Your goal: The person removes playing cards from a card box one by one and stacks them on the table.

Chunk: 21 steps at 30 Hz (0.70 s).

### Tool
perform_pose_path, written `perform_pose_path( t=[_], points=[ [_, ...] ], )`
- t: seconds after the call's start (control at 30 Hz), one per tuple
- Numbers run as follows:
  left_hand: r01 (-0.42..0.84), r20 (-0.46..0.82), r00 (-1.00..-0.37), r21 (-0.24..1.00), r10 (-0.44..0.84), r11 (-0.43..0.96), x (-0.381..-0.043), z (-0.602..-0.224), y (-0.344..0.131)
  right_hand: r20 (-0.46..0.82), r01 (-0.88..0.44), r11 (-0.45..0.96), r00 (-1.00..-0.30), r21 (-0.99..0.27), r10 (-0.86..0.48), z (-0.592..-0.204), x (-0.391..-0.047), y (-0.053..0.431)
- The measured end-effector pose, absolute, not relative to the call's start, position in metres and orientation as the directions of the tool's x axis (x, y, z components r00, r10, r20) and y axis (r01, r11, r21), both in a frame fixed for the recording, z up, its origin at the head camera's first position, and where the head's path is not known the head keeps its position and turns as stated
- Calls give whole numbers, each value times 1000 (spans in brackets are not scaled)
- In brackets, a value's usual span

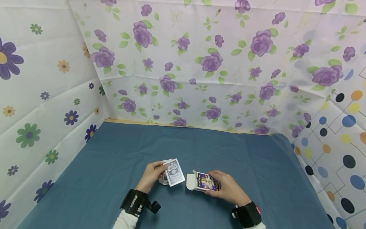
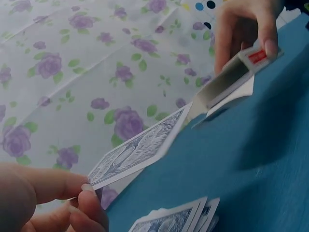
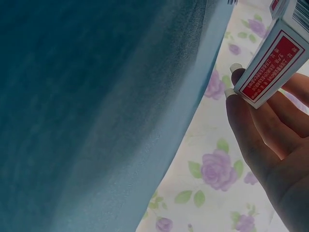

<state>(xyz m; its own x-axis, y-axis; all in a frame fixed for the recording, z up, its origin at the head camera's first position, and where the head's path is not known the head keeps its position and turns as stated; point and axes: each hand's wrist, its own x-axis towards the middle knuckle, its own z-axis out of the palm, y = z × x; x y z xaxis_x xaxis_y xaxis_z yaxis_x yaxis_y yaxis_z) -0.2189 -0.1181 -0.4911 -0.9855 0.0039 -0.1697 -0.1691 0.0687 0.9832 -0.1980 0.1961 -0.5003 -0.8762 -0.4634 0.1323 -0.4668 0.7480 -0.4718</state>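
Between its thumb and fingers my left hand (image 1: 153,175) pinches a playing card (image 1: 174,172) by one edge. The card's blue-and-white patterned back shows, tilted, in the left wrist view. Below it a loose stack of playing cards (image 2: 170,219) lies on the cloth, partly hidden by the hand in the head view. My right hand (image 1: 227,187) grips a card box (image 1: 207,182) with a purple picture on its face and red printed panels on its sides. The box's flap end is open and faces the held card; card and box look apart in the head view.
A blue cloth (image 1: 228,152) covers the table. Floral curtains (image 1: 211,63) hang behind, a flowered sheet (image 1: 51,127) borders the left and a dotted sheet (image 1: 337,143) the right. Black straps (image 1: 133,202) are worn on both wrists.
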Motion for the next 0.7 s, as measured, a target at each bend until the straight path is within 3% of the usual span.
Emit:
perform_pose_path(
  t=[0.37,0.7],
  points=[
    [-223,-200,-970,957,-138,183,-246,-511,-132,114,-456,748,-879,-482,-463,-502,-198,197],
    [-163,-103,-970,947,-219,275,-252,-527,-132,105,-447,749,-883,-489,-458,-502,-200,198]
  ],
)
